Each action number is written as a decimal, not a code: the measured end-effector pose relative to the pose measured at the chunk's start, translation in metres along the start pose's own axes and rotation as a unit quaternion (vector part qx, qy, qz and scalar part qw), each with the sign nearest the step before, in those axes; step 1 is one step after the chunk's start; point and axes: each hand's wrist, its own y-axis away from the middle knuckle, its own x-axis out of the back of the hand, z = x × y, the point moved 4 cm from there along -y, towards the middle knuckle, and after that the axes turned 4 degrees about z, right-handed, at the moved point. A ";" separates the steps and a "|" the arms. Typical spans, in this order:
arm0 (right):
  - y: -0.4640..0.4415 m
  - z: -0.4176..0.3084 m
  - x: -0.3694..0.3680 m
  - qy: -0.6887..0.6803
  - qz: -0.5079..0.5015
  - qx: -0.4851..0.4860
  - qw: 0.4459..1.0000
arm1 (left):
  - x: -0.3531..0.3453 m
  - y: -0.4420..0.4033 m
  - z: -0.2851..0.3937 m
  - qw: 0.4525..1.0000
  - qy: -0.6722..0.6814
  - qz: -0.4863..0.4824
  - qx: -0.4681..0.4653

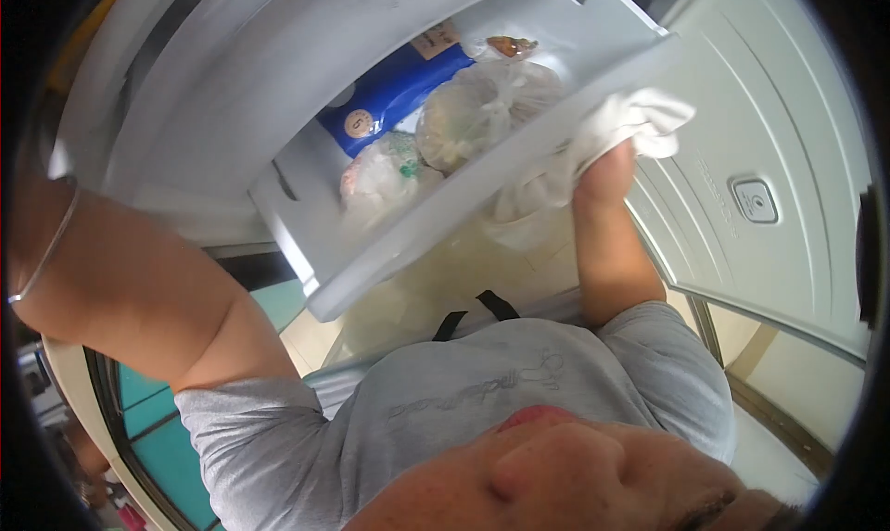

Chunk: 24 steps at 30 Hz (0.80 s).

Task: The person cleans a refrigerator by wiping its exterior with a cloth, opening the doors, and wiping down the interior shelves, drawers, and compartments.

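Observation:
My right hand (609,172) is closed on a crumpled white cloth (640,119), beside the outer front of an open, pale freezer drawer (445,193). Part of the cloth lies against the drawer front. Inside the drawer are a blue package (399,95), a knotted clear plastic bag (464,114) and a whitish bag with green and pink marks (385,171). My left arm reaches up to the far left, with a thin bracelet near the wrist. Only a dim bit of my left hand (28,211) shows there; its fingers are hidden.
On the right stands the open white fridge door (769,142), with a small square badge. A curved pale panel (232,77) spans the upper left. Teal tiles (176,448) show at the lower left, and light floor tiles lie below the drawer.

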 end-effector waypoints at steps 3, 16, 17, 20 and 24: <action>-0.027 -0.017 -0.002 0.026 0.095 0.025 0.995 | -0.004 0.008 0.005 1.000 -0.006 -0.003 0.024; -0.039 0.047 0.064 0.175 0.235 -0.054 0.955 | -0.008 0.032 -0.004 0.996 -0.010 0.005 0.085; -0.038 0.061 0.068 0.131 0.205 -0.081 0.966 | -0.009 0.033 -0.004 0.996 -0.009 0.004 0.089; -0.012 0.070 0.047 0.034 0.179 -0.176 0.967 | -0.009 0.034 -0.005 0.995 -0.009 0.007 0.098; -0.007 0.084 0.060 -0.001 0.151 -0.199 0.968 | -0.009 0.033 -0.005 0.994 -0.015 0.008 0.106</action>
